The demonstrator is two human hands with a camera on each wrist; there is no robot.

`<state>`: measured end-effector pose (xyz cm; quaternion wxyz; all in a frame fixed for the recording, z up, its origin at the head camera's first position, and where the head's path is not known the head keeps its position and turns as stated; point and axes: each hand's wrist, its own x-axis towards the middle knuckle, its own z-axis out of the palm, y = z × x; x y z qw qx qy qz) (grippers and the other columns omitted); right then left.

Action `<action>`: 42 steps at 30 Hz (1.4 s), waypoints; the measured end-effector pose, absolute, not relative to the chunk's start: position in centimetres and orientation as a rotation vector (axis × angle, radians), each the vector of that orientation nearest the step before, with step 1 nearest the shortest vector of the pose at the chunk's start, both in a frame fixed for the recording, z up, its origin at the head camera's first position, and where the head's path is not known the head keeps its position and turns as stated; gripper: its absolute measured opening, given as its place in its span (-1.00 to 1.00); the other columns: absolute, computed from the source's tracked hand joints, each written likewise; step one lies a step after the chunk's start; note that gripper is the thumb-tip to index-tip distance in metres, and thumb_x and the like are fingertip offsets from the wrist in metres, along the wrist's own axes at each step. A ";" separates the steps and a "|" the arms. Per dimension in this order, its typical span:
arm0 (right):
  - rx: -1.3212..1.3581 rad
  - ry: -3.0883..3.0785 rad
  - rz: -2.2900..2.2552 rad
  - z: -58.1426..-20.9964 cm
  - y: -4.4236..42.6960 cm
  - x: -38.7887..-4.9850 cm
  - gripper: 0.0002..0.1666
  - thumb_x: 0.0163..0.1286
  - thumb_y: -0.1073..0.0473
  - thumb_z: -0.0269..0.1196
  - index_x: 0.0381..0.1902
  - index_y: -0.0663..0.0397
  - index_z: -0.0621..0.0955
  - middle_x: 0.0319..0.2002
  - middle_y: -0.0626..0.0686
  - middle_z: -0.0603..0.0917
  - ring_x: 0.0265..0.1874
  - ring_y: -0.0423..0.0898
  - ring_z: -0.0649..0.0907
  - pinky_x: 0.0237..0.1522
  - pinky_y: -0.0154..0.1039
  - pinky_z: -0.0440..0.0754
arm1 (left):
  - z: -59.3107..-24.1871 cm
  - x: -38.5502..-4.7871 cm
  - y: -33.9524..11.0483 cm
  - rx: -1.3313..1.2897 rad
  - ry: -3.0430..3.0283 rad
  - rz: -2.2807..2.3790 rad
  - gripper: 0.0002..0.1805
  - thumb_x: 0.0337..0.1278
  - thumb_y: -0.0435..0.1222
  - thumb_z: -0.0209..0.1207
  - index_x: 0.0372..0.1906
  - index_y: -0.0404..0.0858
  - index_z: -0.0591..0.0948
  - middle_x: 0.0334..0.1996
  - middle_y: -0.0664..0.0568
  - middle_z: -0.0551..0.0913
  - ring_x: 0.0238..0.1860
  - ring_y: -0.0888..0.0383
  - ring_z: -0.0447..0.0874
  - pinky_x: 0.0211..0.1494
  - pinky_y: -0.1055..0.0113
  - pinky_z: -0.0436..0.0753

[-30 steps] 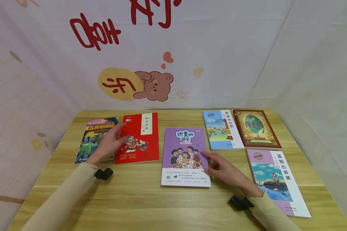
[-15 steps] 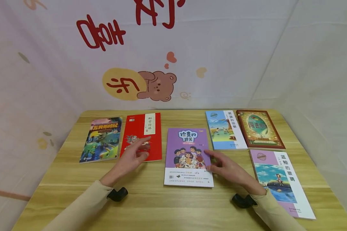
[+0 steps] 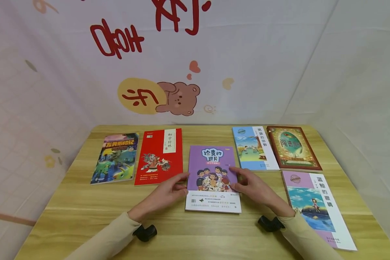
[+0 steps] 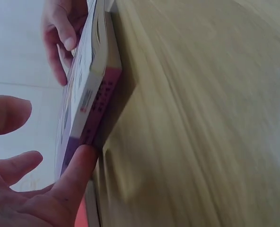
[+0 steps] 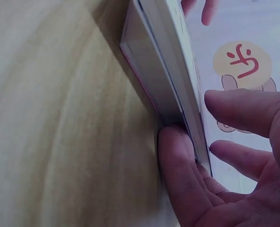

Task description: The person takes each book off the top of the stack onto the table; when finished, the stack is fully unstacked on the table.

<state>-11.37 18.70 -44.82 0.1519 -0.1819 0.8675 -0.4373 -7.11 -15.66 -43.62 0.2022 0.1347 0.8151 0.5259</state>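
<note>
A purple and white book (image 3: 211,162) with a group of cartoon children on its cover lies mid-table. My left hand (image 3: 169,193) is at its left side; in the left wrist view one finger (image 4: 78,172) touches the purple-white spine, thumb apart. At the opposite side is my right hand (image 3: 255,191), loosely spread. In the right wrist view a fingertip (image 5: 175,142) touches the book's page edge, where a dark gap runs between page blocks; the thumb stays off the cover. Neither hand visibly grips it. Left of it lies a red book (image 3: 159,155).
A dark green-blue comic-style book (image 3: 115,159) lies at far left. On the right are a light blue book (image 3: 251,148), a brown-framed green book (image 3: 294,148) and a pink-white book (image 3: 315,202) near my right forearm. A printed cloth wall (image 3: 247,54) stands behind the table (image 3: 214,238).
My left hand has moved right, from over the leftmost two books, across the red book to the purple book's left edge. The right hand stays at the right edge. The view shifted slightly.
</note>
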 end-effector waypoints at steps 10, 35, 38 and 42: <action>-0.541 2.501 -1.265 -44.9 18.4 -11.5 -0.31 0.46 0.24 0.33 0.46 0.32 0.41 0.15 0.32 0.51 -0.18 -0.04 0.62 -0.18 -0.28 0.59 | -43.7 -6.9 -14.4 0.272 2.303 1.486 -0.29 0.34 -0.30 0.31 0.54 -0.23 0.37 0.38 -0.16 0.45 0.15 -0.04 0.61 0.15 0.16 0.70; -0.565 2.461 -1.263 -45.4 18.3 -10.8 -0.39 0.53 0.22 0.24 0.49 0.14 0.45 0.31 0.33 0.52 -0.02 0.05 0.63 -0.09 -0.17 0.64 | -44.9 -7.9 -14.1 0.257 2.200 1.683 -0.39 0.42 -0.39 0.20 0.52 -0.09 0.44 0.45 -0.16 0.38 0.09 -0.01 0.68 0.18 0.16 0.69; -0.553 2.377 -1.330 -45.5 18.6 -10.9 -0.39 0.57 0.23 0.19 0.52 0.14 0.40 0.33 0.34 0.51 -0.01 0.06 0.66 -0.10 -0.18 0.71 | -44.8 -8.0 -14.3 0.243 2.197 1.715 -0.40 0.39 -0.42 0.21 0.48 -0.10 0.48 0.43 -0.13 0.41 0.07 -0.01 0.70 0.16 0.19 0.69; -0.580 2.301 -1.388 -45.4 19.1 -11.2 -0.36 0.58 0.26 0.19 0.54 0.18 0.35 0.25 0.34 0.55 -0.14 0.02 0.71 -0.19 -0.19 0.75 | -44.7 -8.1 -15.1 0.258 2.193 1.725 -0.38 0.37 -0.43 0.21 0.49 -0.10 0.48 0.44 -0.13 0.41 -0.02 0.01 0.76 0.12 0.24 0.71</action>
